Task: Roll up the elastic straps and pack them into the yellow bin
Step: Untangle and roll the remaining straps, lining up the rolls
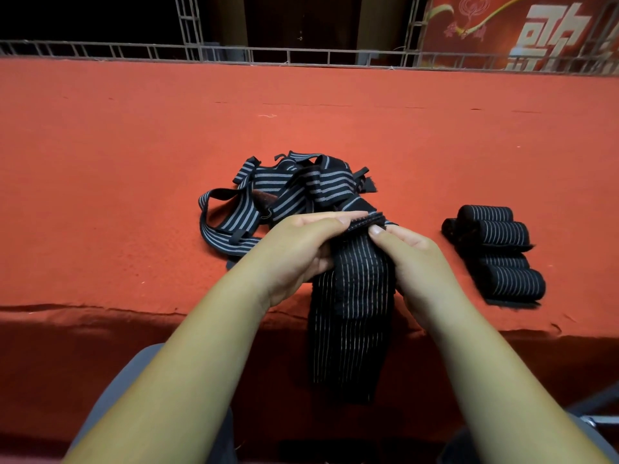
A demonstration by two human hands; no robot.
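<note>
At the near edge of the red-covered desk (134, 162), the left hand (298, 249) and the right hand (412, 259) are both pinching the top end of one strap (351, 313), fingers (321, 218) curling round the first small fold, while the rest of it is hanging over the desk's edge toward the lap. By my reading the roll is only just beginning, so its neatness is being decided now. The first turn is needing to go tight and square, with both side edges lining up, or the roll is likely going to cone out as it grows. The hanging length is probably helping, its own weight giving light tension, and feeding it up straight and untwisted is mattering more than speed. Being elastic, it is risking a roll that springs loose if it is stretched hard during winding. Whether a fastening patch is waiting at its tail is not showing. Just behind the hands a pile (278, 192) of loose straps is lying tangled; I cannot tell whether it is touching the held one. Finished rolls (495, 249) are lying side by side to the right, well apart from the pile. The bin is not appearing in view.
</note>
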